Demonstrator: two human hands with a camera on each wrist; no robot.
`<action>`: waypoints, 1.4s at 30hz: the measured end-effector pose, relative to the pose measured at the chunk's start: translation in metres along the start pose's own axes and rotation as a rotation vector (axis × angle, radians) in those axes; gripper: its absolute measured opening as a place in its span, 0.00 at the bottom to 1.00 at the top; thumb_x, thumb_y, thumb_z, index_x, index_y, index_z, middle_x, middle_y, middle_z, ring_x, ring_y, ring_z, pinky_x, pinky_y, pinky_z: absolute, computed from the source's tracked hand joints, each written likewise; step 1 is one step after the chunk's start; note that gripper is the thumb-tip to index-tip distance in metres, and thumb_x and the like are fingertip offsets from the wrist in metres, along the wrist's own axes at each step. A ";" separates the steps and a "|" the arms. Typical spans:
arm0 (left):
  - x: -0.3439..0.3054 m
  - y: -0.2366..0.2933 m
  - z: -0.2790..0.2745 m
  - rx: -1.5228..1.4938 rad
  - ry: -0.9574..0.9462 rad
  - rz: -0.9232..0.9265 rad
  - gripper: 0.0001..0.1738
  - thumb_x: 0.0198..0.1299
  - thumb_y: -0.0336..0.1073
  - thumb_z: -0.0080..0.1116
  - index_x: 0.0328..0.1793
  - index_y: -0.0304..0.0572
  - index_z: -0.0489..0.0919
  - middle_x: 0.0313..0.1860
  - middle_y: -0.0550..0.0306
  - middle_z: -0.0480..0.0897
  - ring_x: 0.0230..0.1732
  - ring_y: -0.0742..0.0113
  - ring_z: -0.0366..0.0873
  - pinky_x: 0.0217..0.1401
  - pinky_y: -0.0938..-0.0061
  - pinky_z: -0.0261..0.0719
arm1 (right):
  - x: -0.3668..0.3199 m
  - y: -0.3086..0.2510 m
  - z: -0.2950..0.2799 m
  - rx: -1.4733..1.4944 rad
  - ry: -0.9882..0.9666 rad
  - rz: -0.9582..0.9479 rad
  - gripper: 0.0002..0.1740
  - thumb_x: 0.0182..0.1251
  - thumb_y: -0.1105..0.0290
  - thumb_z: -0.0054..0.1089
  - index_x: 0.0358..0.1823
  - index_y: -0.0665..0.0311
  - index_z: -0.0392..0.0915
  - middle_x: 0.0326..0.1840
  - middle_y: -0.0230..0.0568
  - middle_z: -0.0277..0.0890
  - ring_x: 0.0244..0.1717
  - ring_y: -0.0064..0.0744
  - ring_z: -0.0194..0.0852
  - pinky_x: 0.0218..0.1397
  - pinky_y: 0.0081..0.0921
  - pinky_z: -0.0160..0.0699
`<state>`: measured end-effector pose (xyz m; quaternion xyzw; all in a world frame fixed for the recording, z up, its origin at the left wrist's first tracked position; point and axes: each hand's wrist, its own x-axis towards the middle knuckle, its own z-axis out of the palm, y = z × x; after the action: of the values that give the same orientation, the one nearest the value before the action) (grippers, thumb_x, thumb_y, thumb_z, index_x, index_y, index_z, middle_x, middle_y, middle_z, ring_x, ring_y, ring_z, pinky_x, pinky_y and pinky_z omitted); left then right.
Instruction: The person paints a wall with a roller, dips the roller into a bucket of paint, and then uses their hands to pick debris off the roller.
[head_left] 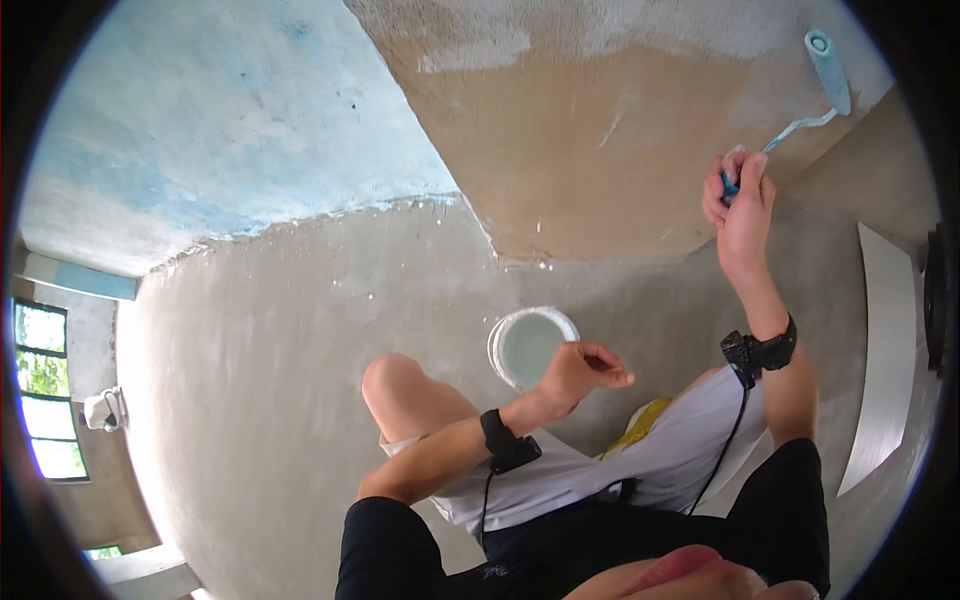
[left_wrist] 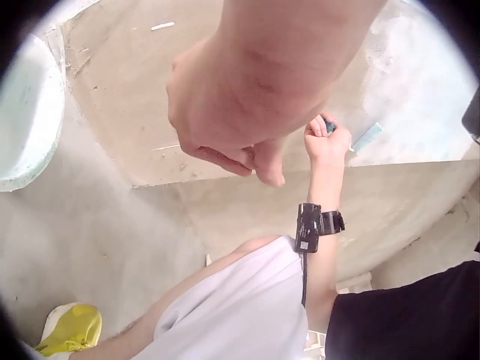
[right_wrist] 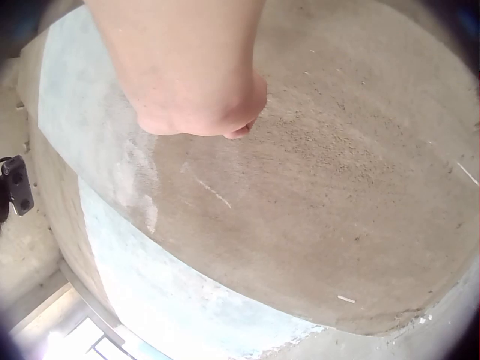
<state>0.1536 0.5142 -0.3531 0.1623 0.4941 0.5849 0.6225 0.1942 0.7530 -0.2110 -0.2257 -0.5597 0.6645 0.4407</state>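
Note:
In the head view my right hand [head_left: 742,205] grips the blue handle of a paint roller [head_left: 827,72], its arm stretched out ahead and to the right. The light-blue sleeve of the roller overlaps the upper part of the brown wall [head_left: 600,150]. My left hand [head_left: 585,372] hangs loosely curled with nothing in it, over the near rim of a white bucket [head_left: 495,352] holding pale liquid. In the left wrist view the roller's sleeve [left_wrist: 367,137] shows beyond the right hand. The right wrist view shows the back of that hand [right_wrist: 199,109], which hides the handle.
A second wall [head_left: 250,110] at the left bears patchy light-blue paint. White specks dot the grey floor [head_left: 280,350]. A long pale board [head_left: 880,350] lies to the right. My yellow shoe [head_left: 640,425] is beside the bucket, and windows [head_left: 45,390] stand at far left.

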 end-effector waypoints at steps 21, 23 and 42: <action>0.021 0.005 -0.014 0.076 -0.306 -0.151 0.24 0.70 0.33 0.46 0.71 0.38 0.62 0.48 0.47 0.83 0.43 0.61 0.84 0.33 0.78 0.81 | -0.006 0.009 -0.042 -0.053 -0.197 0.042 0.27 0.76 0.46 0.31 0.28 0.60 0.63 0.20 0.36 0.65 0.20 0.27 0.66 0.25 0.25 0.66; 0.023 0.001 -0.017 0.077 -0.306 -0.158 0.24 0.70 0.33 0.46 0.71 0.38 0.62 0.48 0.47 0.83 0.43 0.62 0.84 0.33 0.78 0.80 | -0.006 0.011 -0.039 -0.036 -0.238 -0.007 0.28 0.77 0.46 0.30 0.26 0.60 0.62 0.20 0.40 0.67 0.22 0.32 0.69 0.27 0.26 0.68; 0.015 0.006 -0.016 0.084 -0.252 -0.154 0.24 0.68 0.31 0.47 0.69 0.34 0.64 0.45 0.49 0.83 0.40 0.65 0.84 0.33 0.79 0.80 | -0.009 -0.004 -0.029 0.259 -0.415 0.128 0.27 0.77 0.45 0.26 0.26 0.59 0.57 0.16 0.35 0.58 0.11 0.25 0.54 0.13 0.22 0.55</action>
<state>0.1350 0.5232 -0.3620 0.2222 0.4470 0.4892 0.7152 0.2229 0.7616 -0.2167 -0.0610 -0.5331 0.7892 0.2986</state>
